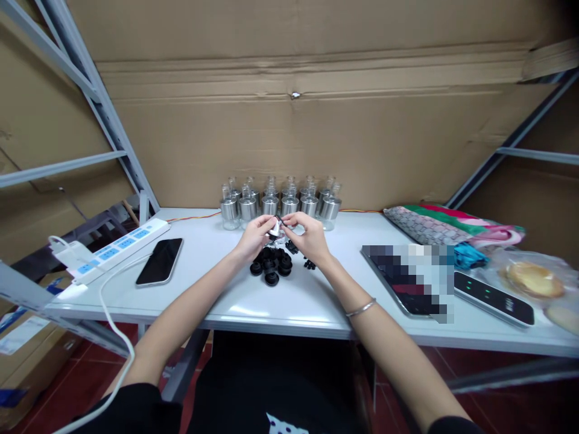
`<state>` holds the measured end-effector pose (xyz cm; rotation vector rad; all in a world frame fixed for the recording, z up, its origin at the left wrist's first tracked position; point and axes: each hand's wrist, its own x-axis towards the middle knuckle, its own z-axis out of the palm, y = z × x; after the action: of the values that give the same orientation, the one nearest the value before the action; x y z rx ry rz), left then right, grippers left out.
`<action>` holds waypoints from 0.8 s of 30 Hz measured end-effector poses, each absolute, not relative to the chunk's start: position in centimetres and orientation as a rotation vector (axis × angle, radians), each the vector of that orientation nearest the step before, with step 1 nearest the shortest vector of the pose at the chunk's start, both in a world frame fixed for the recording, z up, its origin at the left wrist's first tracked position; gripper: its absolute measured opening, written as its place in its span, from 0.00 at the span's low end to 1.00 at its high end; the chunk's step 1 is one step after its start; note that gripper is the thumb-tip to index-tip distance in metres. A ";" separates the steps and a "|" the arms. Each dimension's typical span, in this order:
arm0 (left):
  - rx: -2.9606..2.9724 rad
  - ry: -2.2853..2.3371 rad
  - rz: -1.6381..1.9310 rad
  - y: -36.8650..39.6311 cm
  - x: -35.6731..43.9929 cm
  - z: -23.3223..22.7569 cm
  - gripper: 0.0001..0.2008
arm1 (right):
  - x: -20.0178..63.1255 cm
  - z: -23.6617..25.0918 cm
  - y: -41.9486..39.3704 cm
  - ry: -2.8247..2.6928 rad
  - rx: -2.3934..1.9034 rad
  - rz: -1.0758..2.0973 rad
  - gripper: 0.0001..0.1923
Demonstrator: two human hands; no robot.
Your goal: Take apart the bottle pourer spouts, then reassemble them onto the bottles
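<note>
My left hand is closed around a small piece with a shiny silver-white side and a black edge, held just above the table. The fingertips of my right hand meet it from the other side, pinching a small dark part against it. My fingers cover much of both parts. Below my hands lies a pile of round black caps. Tiny black pieces are scattered to its right, near my right wrist. Behind my hands stand glass bottles with silver bands, several in rows, upright.
At left lie a white power strip with a charger and cable, and a black-screened phone. To the right are a partly pixelated tablet, a slim black device, a patterned pouch and bagged pastry. Cardboard walls the back.
</note>
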<state>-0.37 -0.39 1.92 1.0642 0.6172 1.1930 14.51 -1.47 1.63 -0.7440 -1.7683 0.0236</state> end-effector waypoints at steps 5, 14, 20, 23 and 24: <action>1.063 0.612 1.218 -0.5 -0.1 1.9 0.16 | 14.6 1.8 -1.6 -1.759 -0.759 0.052 0.04; 1.122 0.741 1.291 -0.4 0.1 1.2 0.15 | 15.1 1.7 -1.3 -1.811 -0.790 0.079 0.05; 1.122 0.729 1.298 -0.7 0.1 1.7 0.14 | 15.1 2.0 -1.7 -1.789 -0.826 0.054 0.05; 1.133 0.703 1.313 -0.8 0.0 2.0 0.14 | 14.9 2.1 -1.9 -1.762 -0.838 0.007 0.05; 1.137 0.700 1.316 -0.8 0.0 2.0 0.14 | 14.9 2.1 -1.9 -1.757 -0.840 -0.011 0.05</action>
<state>-0.02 -0.77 2.02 1.1372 0.6997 1.3158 14.92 -1.93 2.13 -0.8401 -1.7575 -0.0111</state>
